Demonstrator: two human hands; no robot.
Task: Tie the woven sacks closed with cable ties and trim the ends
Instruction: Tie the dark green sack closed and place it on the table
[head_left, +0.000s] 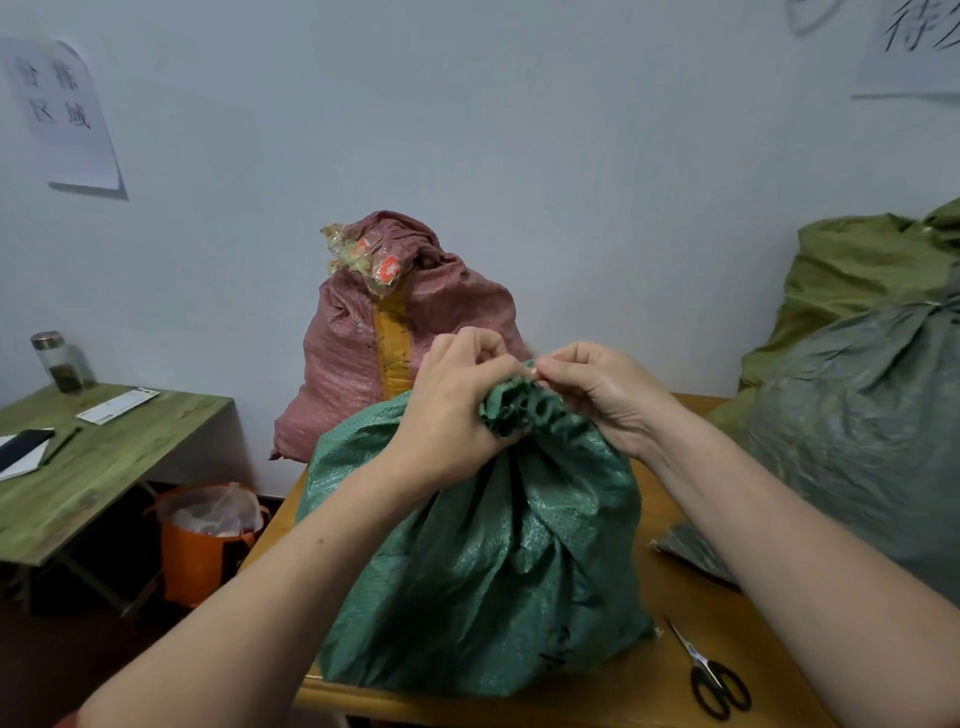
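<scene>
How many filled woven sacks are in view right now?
4: green sack gripped on the table, pink sack behind it, olive sack far right, grey sack in front of that. Others may lie beyond the frame.

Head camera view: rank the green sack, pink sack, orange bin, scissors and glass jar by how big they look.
1. green sack.
2. pink sack, farther back and partly hidden.
3. orange bin.
4. scissors and glass jar: about alike; the jar is farther away.

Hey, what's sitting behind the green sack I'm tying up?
A pink woven sack stands behind the green sack, against the wall. Its lower right part is covered by the green sack and the left hand.
</scene>
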